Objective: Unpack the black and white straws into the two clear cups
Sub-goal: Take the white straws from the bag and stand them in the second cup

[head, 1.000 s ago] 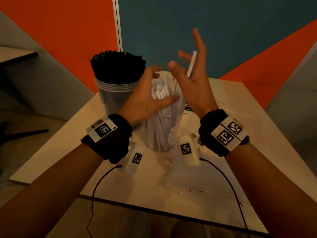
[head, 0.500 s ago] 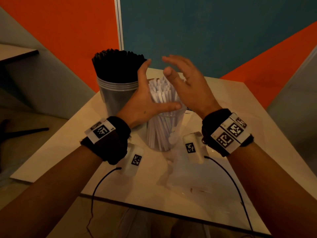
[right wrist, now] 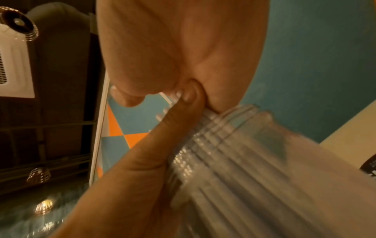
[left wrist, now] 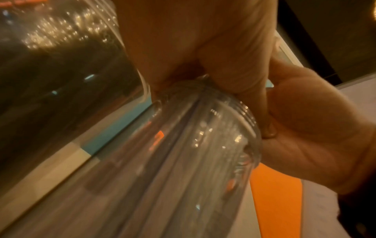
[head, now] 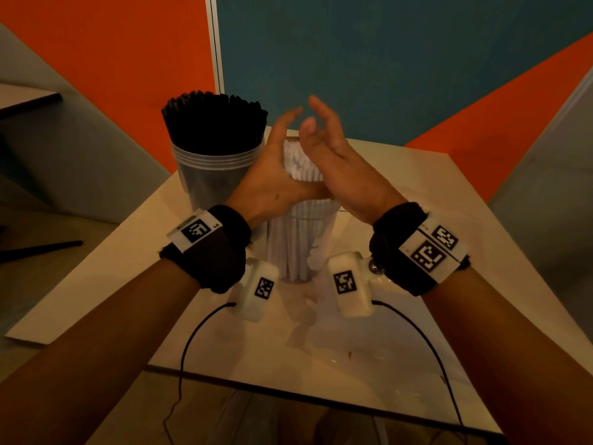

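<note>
Two clear cups stand side by side on the table. The left cup (head: 208, 178) is packed with black straws (head: 215, 123). The right cup (head: 301, 239) holds white straws (head: 301, 165). My left hand (head: 272, 175) and right hand (head: 340, 165) flank the tops of the white straws, fingers pointing up and nearly meeting above them. The left thumb (right wrist: 146, 149) lies across the front of the cup's rim (left wrist: 234, 122) and touches the right palm (left wrist: 315, 128). Neither hand holds a loose straw. In the left wrist view the black-straw cup (left wrist: 61, 72) is just left of the hand.
Crumpled clear wrapping (head: 321, 345) lies on the pale table (head: 433, 332) in front of the cups. Wrist-camera cables (head: 192, 342) trail over the near edge. An orange and teal wall (head: 385, 59) rises close behind. A dark rod (head: 38, 248) lies on the floor at left.
One second ago my right hand held a single white straw above the cup; it is no longer in that hand. Both hands have since closed in around the white straw tops.
</note>
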`<state>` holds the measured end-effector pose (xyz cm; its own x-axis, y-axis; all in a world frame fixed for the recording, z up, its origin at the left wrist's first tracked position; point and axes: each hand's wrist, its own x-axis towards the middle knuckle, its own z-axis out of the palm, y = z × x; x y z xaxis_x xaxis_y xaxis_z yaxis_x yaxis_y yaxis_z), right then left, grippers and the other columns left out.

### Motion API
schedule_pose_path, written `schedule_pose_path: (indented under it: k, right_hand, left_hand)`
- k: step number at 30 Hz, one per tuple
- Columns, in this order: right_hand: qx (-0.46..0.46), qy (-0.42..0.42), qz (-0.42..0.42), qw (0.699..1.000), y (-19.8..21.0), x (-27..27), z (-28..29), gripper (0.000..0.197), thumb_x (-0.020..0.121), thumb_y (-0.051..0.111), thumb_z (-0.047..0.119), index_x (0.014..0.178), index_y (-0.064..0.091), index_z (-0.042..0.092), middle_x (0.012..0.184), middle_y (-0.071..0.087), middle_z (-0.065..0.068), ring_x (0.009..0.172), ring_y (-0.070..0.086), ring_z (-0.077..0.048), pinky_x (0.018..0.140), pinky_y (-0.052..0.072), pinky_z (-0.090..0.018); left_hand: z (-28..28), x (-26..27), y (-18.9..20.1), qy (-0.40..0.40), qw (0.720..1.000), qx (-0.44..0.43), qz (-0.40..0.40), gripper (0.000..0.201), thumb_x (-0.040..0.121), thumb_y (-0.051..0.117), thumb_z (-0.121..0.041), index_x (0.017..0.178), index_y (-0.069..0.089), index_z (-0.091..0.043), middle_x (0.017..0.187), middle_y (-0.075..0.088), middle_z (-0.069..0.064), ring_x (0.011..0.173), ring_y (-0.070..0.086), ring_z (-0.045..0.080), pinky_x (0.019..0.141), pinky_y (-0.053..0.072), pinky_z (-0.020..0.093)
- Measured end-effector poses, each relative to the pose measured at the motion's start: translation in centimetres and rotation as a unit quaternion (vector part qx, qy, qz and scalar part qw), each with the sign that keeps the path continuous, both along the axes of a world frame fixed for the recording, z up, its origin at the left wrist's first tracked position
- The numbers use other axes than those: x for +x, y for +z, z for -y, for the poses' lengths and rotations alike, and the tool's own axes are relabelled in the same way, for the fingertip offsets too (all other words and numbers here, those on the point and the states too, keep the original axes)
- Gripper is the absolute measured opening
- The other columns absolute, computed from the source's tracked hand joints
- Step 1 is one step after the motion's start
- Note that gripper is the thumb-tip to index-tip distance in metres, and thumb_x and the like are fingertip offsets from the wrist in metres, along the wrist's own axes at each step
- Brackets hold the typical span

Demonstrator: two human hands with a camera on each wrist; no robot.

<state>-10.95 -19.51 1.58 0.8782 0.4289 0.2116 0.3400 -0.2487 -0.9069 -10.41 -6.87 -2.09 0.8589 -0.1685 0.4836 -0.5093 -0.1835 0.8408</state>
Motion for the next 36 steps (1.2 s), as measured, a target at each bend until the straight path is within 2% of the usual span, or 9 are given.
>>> schedule_pose_path:
  k: [5,10,13,15,18,23,27,32,36]
  right_hand:
    - [0.039,-0.01,-0.02,0.999,0.6,0.1,0.3,0.047,0.099,0.03,0.048,0.143,0.029,0.031,0.127,0.049,0.014,0.112,0.053,0.002,0.1,0.044,-0.023]
    - [-0.006,-0.02,-0.006,1.0,0.3,-0.9,0.2,0.038,0.101,0.029,0.044,0.135,0.037,0.031,0.102,0.047,0.031,0.077,0.051,0.03,0.066,0.043,0.002]
    - [-0.004,-0.029,0.003,1.0,0.5,-1.2,0.5,0.042,0.1,0.027,0.047,0.139,0.036,0.033,0.125,0.051,0.017,0.1,0.051,0.019,0.087,0.047,-0.011]
    - [-0.009,-0.031,-0.001,0.999,0.7,-1.4,0.8,0.048,0.099,0.026,0.05,0.144,0.033,0.033,0.144,0.042,0.008,0.126,0.042,0.001,0.109,0.038,-0.029]
    - [-0.016,-0.037,0.009,0.999,0.8,-1.9,1.7,0.052,0.1,0.026,0.05,0.148,0.029,0.032,0.152,0.034,0.008,0.137,0.033,-0.004,0.116,0.029,-0.033]
    - [0.048,-0.068,0.028,0.996,0.2,-3.1,4.8,0.055,0.094,0.032,0.054,0.144,0.034,0.032,0.15,0.038,0.009,0.136,0.036,-0.001,0.114,0.033,-0.032]
    - [0.068,-0.089,0.061,0.992,0.5,-5.6,7.5,0.046,0.084,0.044,0.055,0.124,0.051,0.034,0.133,0.055,0.006,0.126,0.05,-0.005,0.108,0.042,-0.033]
    - [0.049,-0.065,0.086,0.993,0.8,-9.7,9.0,0.024,0.092,0.055,0.034,0.114,0.059,0.025,0.118,0.064,0.0,0.113,0.061,-0.014,0.099,0.051,-0.037]
    - [-0.04,0.005,0.068,0.997,0.2,-12.8,9.9,0.022,0.091,0.05,0.01,0.107,0.065,0.014,0.103,0.068,0.0,0.099,0.066,-0.014,0.091,0.054,-0.033]
  left_hand:
    - [0.0,-0.2,0.4,0.031,0.999,-0.022,0.014,0.053,0.075,0.078,-0.007,0.121,0.052,-0.002,0.107,0.063,0.002,0.097,0.063,0.006,0.083,0.051,0.021]
    - [-0.9,-0.3,-0.2,0.048,0.998,0.023,0.021,0.057,0.072,0.081,-0.026,0.119,0.051,-0.015,0.113,0.059,0.002,0.103,0.06,0.006,0.088,0.049,0.022]
    - [-1.7,-0.4,-0.3,0.078,0.995,0.05,0.032,0.071,0.067,0.08,-0.045,0.127,0.046,-0.025,0.129,0.051,0.001,0.12,0.05,0.01,0.101,0.045,0.033]
    - [-1.9,-0.9,-0.1,0.093,0.993,0.058,0.031,0.075,0.068,0.077,-0.051,0.131,0.044,-0.025,0.134,0.046,-0.004,0.126,0.043,0.007,0.105,0.041,0.029]
    - [-2.0,-2.3,0.4,0.143,0.984,0.082,0.069,0.071,0.075,0.074,-0.05,0.133,0.043,-0.024,0.134,0.04,-0.006,0.125,0.037,-0.001,0.103,0.034,0.017]
    - [-1.1,-6.9,0.7,0.186,0.942,0.155,0.234,0.038,0.084,0.064,-0.046,0.108,0.056,-0.017,0.114,0.047,-0.002,0.111,0.044,0.013,0.095,0.035,0.021]
    - [0.3,-10.1,-0.5,0.001,0.94,0.269,0.208,0.029,0.084,0.064,-0.046,0.085,0.06,-0.017,0.092,0.053,-0.005,0.087,0.05,0.012,0.077,0.045,0.032]
    - [3.1,-10.3,-4.2,-0.125,0.827,0.535,0.123,0.055,0.075,0.062,-0.066,0.114,0.049,-0.029,0.113,0.046,-0.011,0.1,0.042,0.008,0.082,0.04,0.029]
    - [3.7,-9.2,-4.9,-0.16,0.839,0.517,0.062,0.039,0.084,0.064,-0.046,0.116,0.051,-0.028,0.108,0.05,-0.01,0.094,0.05,0.007,0.077,0.044,0.026]
